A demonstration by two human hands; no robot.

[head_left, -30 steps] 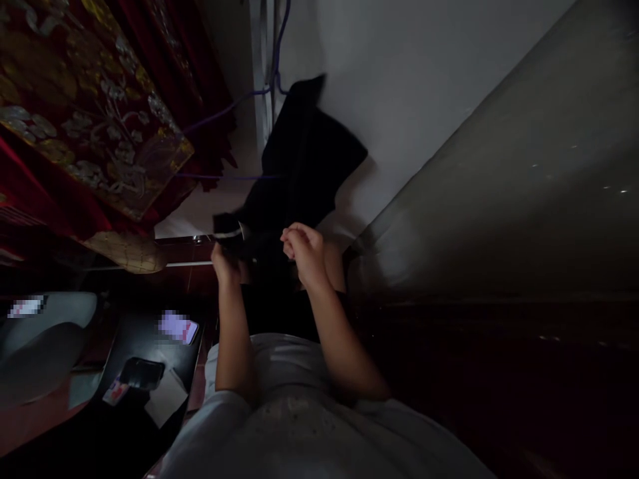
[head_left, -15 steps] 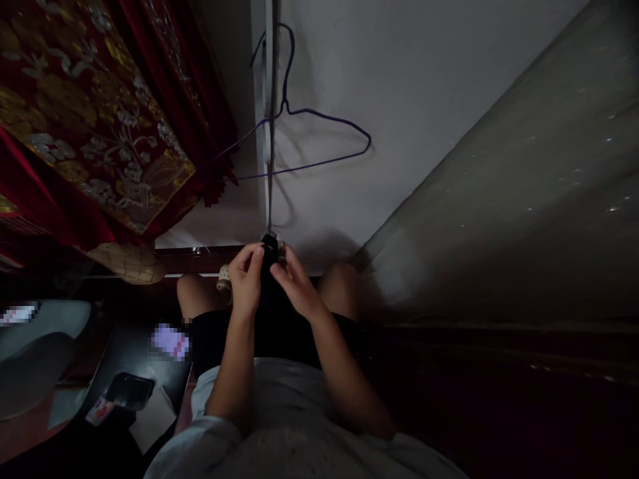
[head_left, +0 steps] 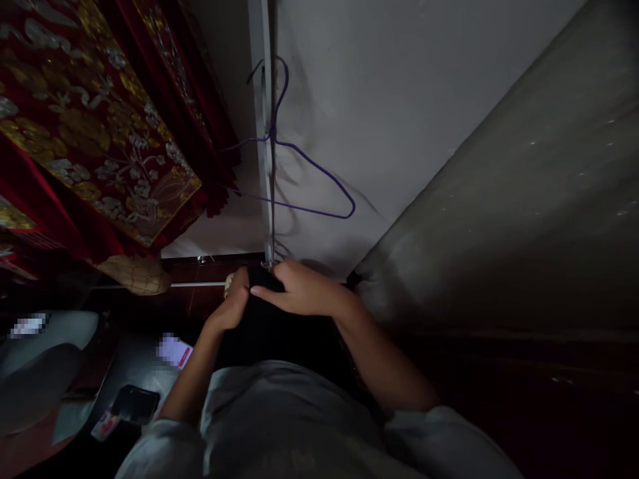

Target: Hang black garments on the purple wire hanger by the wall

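Note:
Black cloth (head_left: 264, 283) stretches between my two hands in front of my lap, its lower part merging with the dark area below, so its full shape is hidden. My left hand (head_left: 235, 303) grips its left side with the fingers curled in. On the other side, my right hand (head_left: 302, 287) is closed over the cloth, thumb pointing left across its front. Above both hands, a purple wire hanger (head_left: 314, 163) hangs by its hook at a narrow upright metal strip (head_left: 268, 100), touching neither hand.
A red embroidered cloth (head_left: 100, 126) hangs at upper left, with a woven tan object (head_left: 137, 276) beneath. At lower left, a dark tabletop (head_left: 150, 366) bears a lit phone (head_left: 174, 350) and a black tray-like item (head_left: 134, 404). A greyish sheet (head_left: 499, 219) slopes down on the right.
Both hands have come lower, and the black cloth now spreads wider between them. My right hand has turned across the cloth. The hanger has shifted lower in view and tilted.

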